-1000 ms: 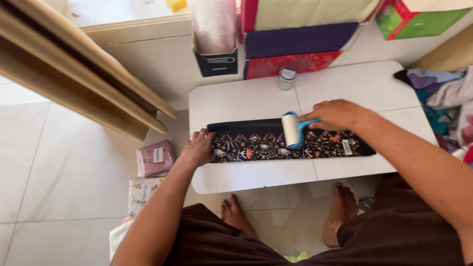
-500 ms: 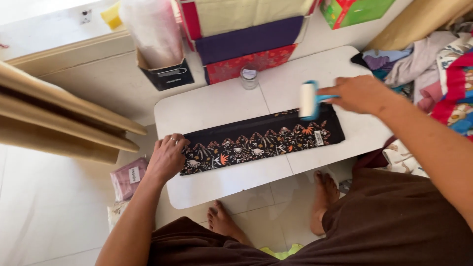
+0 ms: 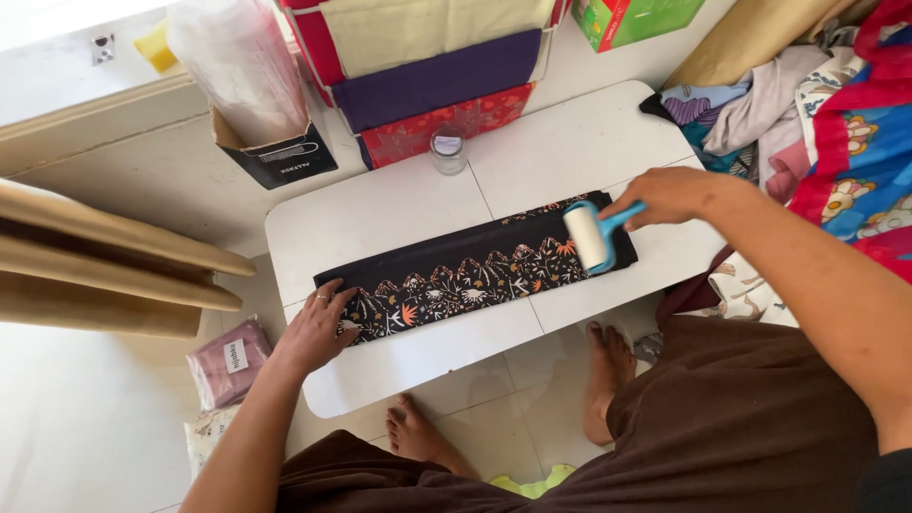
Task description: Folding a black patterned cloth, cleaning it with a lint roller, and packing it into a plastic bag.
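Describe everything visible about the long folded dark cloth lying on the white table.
The long folded black patterned cloth lies flat as a narrow strip running diagonally across the low white table. Its far half is plain black; the near edge carries small orange, white and brown motifs. The left hand presses its left end down, while the white lint roller with a light blue handle, held by the right hand, rests on its right end.
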